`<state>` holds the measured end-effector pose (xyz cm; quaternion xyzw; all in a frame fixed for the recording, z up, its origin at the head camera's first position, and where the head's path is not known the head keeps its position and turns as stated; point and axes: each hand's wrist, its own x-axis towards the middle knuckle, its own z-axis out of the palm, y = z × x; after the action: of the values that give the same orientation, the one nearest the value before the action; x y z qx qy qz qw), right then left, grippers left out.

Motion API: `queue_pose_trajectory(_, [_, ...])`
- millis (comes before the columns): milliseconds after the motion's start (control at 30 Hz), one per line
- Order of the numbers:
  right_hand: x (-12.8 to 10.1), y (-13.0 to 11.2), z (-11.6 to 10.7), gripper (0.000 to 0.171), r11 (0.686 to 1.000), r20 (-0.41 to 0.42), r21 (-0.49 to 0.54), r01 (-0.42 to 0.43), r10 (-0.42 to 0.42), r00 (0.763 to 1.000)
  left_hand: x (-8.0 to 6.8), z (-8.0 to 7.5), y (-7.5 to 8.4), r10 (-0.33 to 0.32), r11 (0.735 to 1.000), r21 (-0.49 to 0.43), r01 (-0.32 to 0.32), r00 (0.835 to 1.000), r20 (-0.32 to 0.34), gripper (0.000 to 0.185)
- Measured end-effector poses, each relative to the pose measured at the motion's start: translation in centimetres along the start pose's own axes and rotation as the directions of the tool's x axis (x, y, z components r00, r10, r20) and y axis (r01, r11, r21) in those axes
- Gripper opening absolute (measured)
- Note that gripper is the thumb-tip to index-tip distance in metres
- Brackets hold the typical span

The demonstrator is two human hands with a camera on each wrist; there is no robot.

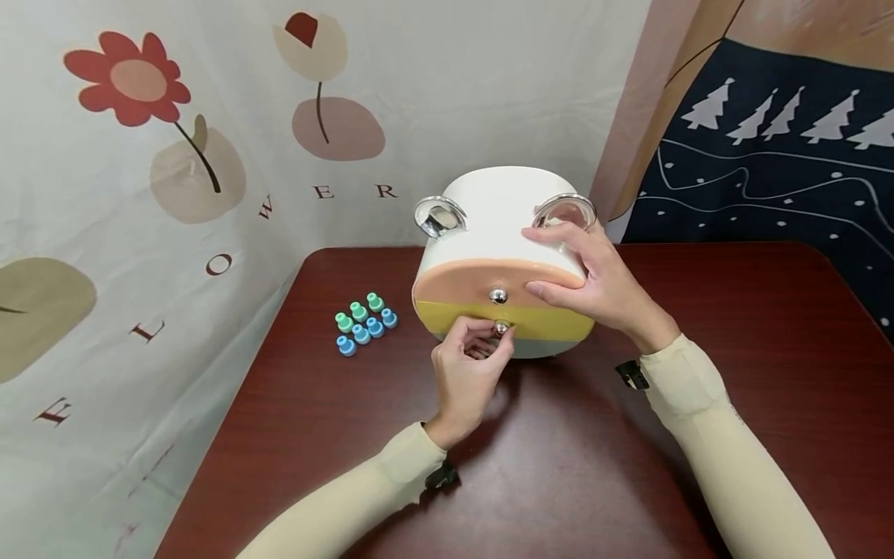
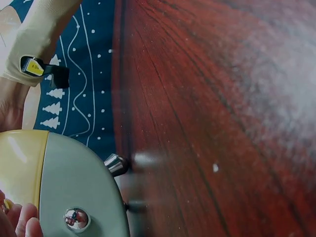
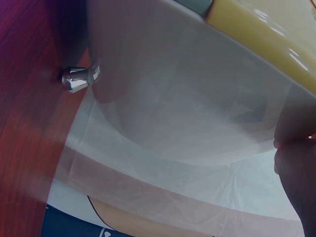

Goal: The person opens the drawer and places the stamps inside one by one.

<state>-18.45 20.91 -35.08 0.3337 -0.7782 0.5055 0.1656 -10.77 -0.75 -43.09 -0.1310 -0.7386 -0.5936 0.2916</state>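
Head view: a pale cloth (image 1: 461, 78) printed with flowers and spaced letters is hanging behind the table (image 1: 559, 481), whose dark red top is filling the lower part. At the far right, a navy cloth (image 1: 754, 178) is showing white trees. The box (image 1: 506, 202) is standing toward the table's far side, its white shell rising behind a front striped orange, yellow and grey. Two cream sleeves (image 1: 698, 404) are reaching in, each wearing a dark band (image 1: 632, 376) at the wrist. The right hand (image 1: 597, 272) is gripping the box at its upper front edge, the thumb lying on the orange stripe and a finger stretching over the shell. The left hand (image 1: 464, 376) is pinching the yellow stripe's knob (image 1: 501, 328) between thumb and fingertip. Two silver ears (image 1: 440, 217) are jutting from the shell, the right one just beside the right hand. Left of the box, three green pegs (image 1: 359, 311) are standing in a row behind four blue pegs (image 1: 361, 334). In the left wrist view, a silver foot (image 2: 114, 164) is sticking out beneath the box, and the grey stripe's knob (image 2: 76, 218) is shining untouched.
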Motion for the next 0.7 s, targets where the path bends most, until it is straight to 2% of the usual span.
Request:
queue_pose_trajectory(267, [0.1, -0.2, 0.2, 0.066, 1.000, -0.006, -0.008, 0.007, -0.007, 1.000, 0.1, 0.1, -0.2, 0.006, 1.000, -0.020, -0.007, 1.000, -0.021, 0.018])
queue_pose_trajectory(533, [0.2, -0.2, 0.4, 0.067, 1.000, -0.002, -0.007, 0.023, -0.023, 1.000, -0.2, 0.0, -0.5, 0.072, 0.997, -0.023, -0.072, 0.997, -0.022, 0.020])
queue_pose_trajectory(700, [0.0, -0.4, 0.2, 0.068, 1.000, 0.000, -0.019, -0.003, 0.003, 1.000, -0.9, -0.5, -0.2, 0.128, 0.992, -0.010, -0.127, 0.992, 0.000, 0.022])
